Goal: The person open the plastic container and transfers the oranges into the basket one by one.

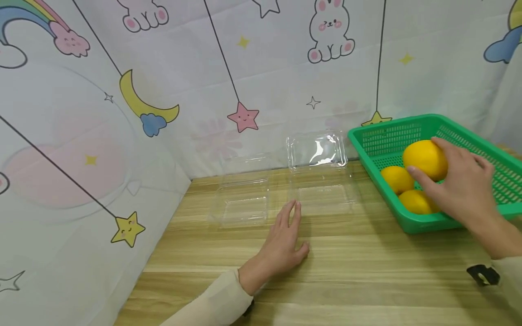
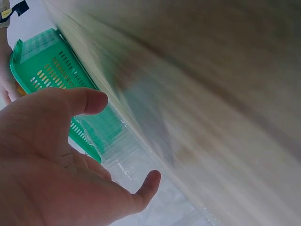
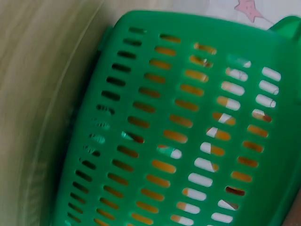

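My right hand [image 1: 465, 183] grips a smooth, oval yellow fruit [image 1: 425, 160] between thumb and fingers, over the green plastic basket [image 1: 505, 207]. Two more yellow fruits [image 1: 396, 179] lie below it inside the basket. Low over the wooden table, my left hand [image 1: 281, 244] has its fingers extended and holds nothing. Its fingertips reach the front edge of a clear plastic box [image 1: 322, 192] with a raised lid. In the left wrist view, the left hand [image 2: 61, 160] has its thumb spread. The basket's slotted wall [image 3: 188, 122] hides the right hand's grip in the right wrist view.
A second clear plastic box [image 1: 244, 210] with its lid up stands left of the first. Behind them hangs a white cloth [image 1: 277, 68] printed with rabbits and stars, and it runs down the left side. The wooden tabletop [image 1: 346, 271] extends toward me.
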Demonstrator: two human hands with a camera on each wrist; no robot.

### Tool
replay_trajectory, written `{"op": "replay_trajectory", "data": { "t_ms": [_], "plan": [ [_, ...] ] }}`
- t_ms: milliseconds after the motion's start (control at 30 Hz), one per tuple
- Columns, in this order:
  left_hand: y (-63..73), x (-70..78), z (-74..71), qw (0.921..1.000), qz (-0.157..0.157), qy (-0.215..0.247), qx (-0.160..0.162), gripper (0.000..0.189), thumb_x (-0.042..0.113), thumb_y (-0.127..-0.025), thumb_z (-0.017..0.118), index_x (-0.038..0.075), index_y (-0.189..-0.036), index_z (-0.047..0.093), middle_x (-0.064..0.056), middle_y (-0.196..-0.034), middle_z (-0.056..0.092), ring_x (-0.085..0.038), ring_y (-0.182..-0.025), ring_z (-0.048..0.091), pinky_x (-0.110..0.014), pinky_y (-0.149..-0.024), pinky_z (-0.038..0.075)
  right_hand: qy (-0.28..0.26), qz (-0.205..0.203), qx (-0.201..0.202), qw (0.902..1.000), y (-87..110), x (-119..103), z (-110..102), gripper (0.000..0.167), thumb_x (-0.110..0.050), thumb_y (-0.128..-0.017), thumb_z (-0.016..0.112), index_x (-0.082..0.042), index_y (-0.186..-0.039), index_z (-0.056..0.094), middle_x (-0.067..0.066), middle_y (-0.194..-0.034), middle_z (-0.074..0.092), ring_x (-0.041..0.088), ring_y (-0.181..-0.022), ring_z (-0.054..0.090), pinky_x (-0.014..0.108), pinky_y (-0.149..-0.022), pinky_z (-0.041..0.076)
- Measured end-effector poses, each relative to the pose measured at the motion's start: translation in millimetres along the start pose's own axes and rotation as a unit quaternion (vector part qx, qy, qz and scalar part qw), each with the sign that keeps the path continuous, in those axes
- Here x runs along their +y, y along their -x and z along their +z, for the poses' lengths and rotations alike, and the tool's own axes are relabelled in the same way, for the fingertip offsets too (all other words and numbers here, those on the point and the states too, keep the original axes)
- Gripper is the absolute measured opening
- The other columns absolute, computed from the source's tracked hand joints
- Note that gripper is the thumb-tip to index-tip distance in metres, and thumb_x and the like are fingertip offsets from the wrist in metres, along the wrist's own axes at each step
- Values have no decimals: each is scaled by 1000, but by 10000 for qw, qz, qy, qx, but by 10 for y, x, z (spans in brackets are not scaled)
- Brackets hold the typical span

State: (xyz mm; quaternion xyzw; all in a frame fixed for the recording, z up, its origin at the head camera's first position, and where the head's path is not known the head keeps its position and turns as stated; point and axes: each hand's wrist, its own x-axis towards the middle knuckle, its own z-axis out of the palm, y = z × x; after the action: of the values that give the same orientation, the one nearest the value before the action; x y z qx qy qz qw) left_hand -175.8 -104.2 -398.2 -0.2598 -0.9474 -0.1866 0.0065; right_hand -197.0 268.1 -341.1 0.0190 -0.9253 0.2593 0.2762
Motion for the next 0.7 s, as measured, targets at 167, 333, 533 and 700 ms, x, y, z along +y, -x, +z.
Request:
{"op": "replay_trajectory", "data": {
  "t_ms": [167, 333, 533, 700],
  "plan": [
    [0, -5, 2, 10000, 9, 15, -1, 90, 19, -98, 69, -4, -167, 16, -22, -174, 15, -37, -162, 17, -59, -125, 31, 80, 213, -360, 9991, -64, 89, -6, 80, -47, -104, 59, -1, -163, 30, 44, -147, 42, 63, -124, 40, 77, -108, 16],
    [4, -8, -10, 10000, 12, 23, 17, 90, 20, -98, 69, -4, -167, 16, -22, -174, 14, -38, -162, 17, -60, -124, 32, 202, 308, -537, 9979, -143, 116, -6, 82, -47, -105, 57, -1, -165, 26, 44, -147, 41, 63, -125, 38, 77, -108, 14],
    [-1, -10, -15, 10000, 14, -13, 17, 91, 20, -98, 70, -5, -167, 17, -22, -174, 15, -38, -162, 17, -59, -124, 32, 436, 394, -650, 9962, -232, 155, -5, 81, -40, -105, 58, 1, -165, 23, 46, -148, 38, 61, -130, 35, 75, -113, 12],
    [-2, -13, -6, 10000, -8, -25, 8, 91, 19, -97, 70, -5, -167, 18, -22, -173, 16, -37, -162, 17, -58, -124, 32, 639, 479, -865, 9931, -286, 207, 40, 79, -31, -105, 60, 2, -165, 20, 47, -150, 33, 63, -130, 33, 74, -116, 10]
  ]
}}
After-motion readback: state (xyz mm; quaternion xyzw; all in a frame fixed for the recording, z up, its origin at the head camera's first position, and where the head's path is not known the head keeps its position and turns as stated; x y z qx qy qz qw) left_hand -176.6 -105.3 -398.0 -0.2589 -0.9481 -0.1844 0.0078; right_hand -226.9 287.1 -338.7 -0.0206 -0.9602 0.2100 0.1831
